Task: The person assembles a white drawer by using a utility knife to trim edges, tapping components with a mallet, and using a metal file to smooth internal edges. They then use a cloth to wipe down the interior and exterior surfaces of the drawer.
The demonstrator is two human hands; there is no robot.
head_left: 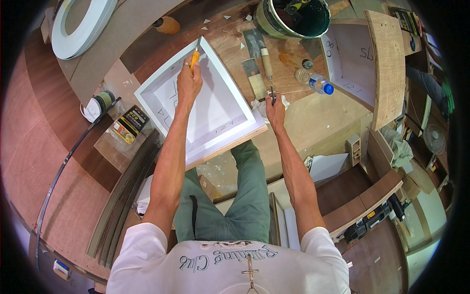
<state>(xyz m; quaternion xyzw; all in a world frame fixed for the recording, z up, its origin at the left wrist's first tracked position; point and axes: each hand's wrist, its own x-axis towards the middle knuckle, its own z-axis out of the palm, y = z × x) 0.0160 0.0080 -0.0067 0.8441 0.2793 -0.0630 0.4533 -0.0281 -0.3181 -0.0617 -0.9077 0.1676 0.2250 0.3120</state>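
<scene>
My left hand (190, 83) is closed around a slim orange-handled tool (196, 58). Its narrow dark metal end reaches the far corner of a shallow white open box (220, 100), which has handwritten marks inside. My left forearm crosses over this box. To its right, my right hand (275, 110) is closed on a small dark metal tool (272, 93), mostly hidden by the fingers. Crumpled white material (285, 102) shows beside those fingers. Just beyond lie a wide-bladed scraper (254, 78) and a second scraper with a pale wooden handle (267, 63).
A tub of dark contents (293, 22) stands at the far side. Near it are a plastic bottle with a blue cap (320, 84) and another white-lined box (347, 61). White edging rolls (61, 41) lie far left. A cordless power tool (372, 223) sits lower right.
</scene>
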